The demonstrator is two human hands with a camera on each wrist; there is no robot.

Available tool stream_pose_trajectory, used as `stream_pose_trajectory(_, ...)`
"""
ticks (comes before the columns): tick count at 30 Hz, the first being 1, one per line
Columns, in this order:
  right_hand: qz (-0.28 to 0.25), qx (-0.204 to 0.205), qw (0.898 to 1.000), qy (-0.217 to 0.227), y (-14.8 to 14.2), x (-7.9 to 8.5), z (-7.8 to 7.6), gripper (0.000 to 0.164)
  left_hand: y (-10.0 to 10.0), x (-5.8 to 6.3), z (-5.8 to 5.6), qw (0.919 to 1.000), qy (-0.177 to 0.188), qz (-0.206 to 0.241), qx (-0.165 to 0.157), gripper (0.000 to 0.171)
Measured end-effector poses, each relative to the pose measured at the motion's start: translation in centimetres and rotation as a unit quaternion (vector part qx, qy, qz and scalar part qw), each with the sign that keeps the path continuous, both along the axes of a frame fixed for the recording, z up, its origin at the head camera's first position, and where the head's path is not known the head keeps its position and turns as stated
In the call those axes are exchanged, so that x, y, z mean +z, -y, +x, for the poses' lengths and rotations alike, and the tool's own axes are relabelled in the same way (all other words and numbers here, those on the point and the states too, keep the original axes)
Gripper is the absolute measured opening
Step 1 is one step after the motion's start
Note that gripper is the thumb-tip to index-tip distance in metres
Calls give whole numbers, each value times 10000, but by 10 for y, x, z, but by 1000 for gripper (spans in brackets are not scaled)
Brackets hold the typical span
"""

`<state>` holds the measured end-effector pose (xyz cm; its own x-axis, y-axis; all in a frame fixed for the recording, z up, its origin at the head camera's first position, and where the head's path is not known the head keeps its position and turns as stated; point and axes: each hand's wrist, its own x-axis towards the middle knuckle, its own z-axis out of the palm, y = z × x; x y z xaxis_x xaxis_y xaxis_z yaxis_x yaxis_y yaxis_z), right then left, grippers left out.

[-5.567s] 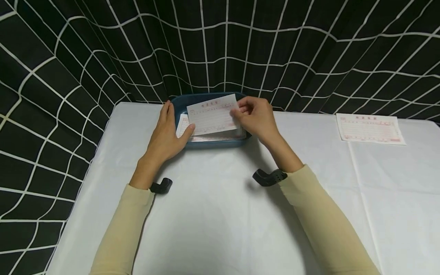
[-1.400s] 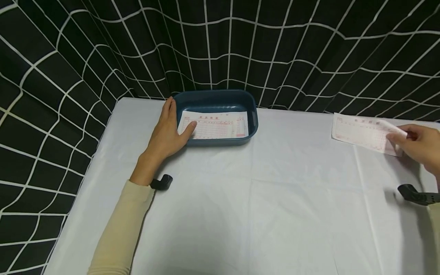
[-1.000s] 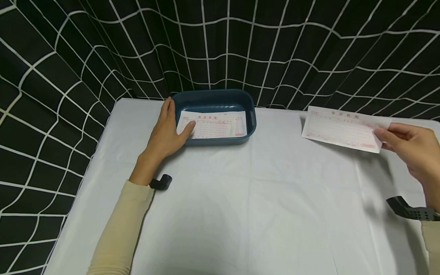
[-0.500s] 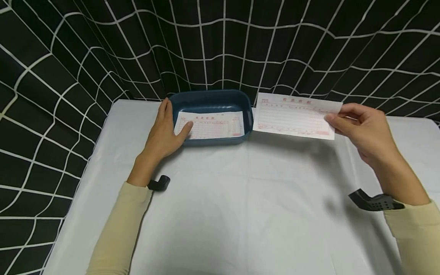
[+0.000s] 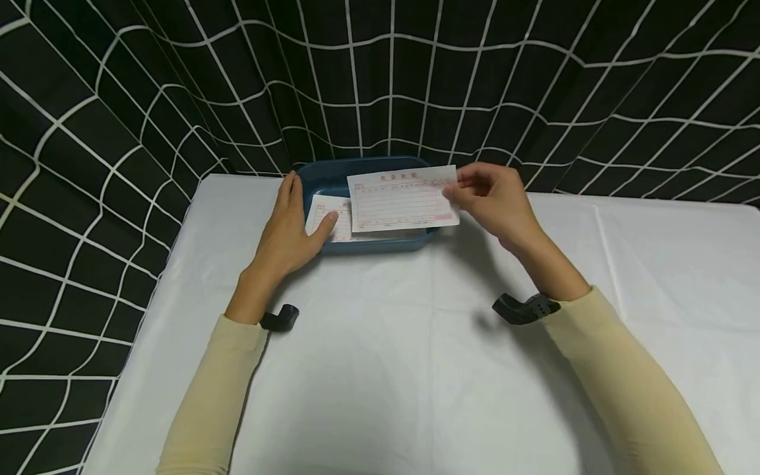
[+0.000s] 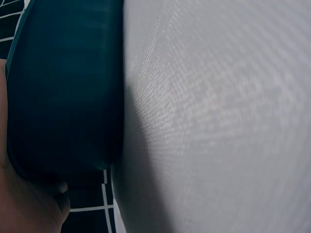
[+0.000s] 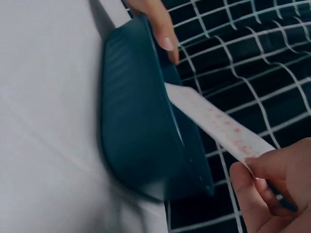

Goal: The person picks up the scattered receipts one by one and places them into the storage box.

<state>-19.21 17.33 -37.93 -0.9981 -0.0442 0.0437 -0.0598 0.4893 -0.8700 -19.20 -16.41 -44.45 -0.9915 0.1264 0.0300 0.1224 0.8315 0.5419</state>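
A blue plastic basin (image 5: 380,247) stands at the back of the white table. My left hand (image 5: 289,236) holds its left end, thumb over the rim and fingers along the outer wall; the left wrist view shows this hand (image 6: 26,201) against the basin's dark side. Between thumb and fingers, my right hand (image 5: 497,203) pinches the right edge of a receipt slip (image 5: 404,203) printed in red. The slip is tilted over the basin, and in the right wrist view its far end (image 7: 180,94) reaches the rim. Beneath it lies another receipt (image 5: 342,227) in the basin, partly covered.
A white cloth (image 5: 368,369) covers the table. Directly behind the basin rises a black curtain (image 5: 410,79) with a white grid, which continues down the left side. A dark wrist mount (image 5: 525,309) sits on the right wrist, another mount (image 5: 281,318) on the left.
My right hand picked the receipt up from the table's right side and carried it left over the basin. Nothing lies on the right side now. My left hand has stayed on the basin.
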Motion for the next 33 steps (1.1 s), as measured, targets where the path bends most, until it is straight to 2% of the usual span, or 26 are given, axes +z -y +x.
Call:
stream_pose_trajectory(7, 388, 165, 9981, -450, 26, -9, -13, 20, -1, 2, 0, 10000, -27, 13, 13, 100)
stream_pose_trajectory(12, 652, 176, 9959, -601, 37, -16, -14, 32, -1, 0, 0, 10000, -8, -23, -6, 100)
stream_pose_trajectory(17, 700, 125, 9940, -827, 39, -22, -13, 46, -2, -1, -3, 10000, -49, -51, -57, 101)
stream_pose_trajectory(22, 769, 212, 9909, -1080, 40, -24, -14, 51, 0, -1, -3, 9999, -100, -91, -65, 100)
stream_pose_trajectory(25, 682, 142, 9911, -1135, 38, -22, -12, 51, 0, -2, -4, 9999, -113, -70, -101, 100)
stream_pose_trajectory(29, 530, -149, 9894, -1341, 30, -14, -5, 48, 1, -2, -4, 9999, -133, -2, -84, 100)
stream_pose_trajectory(33, 414, -452, 9860, -1549, 15, -12, 9, 43, 0, -2, -2, 9998, -158, 44, -56, 100)
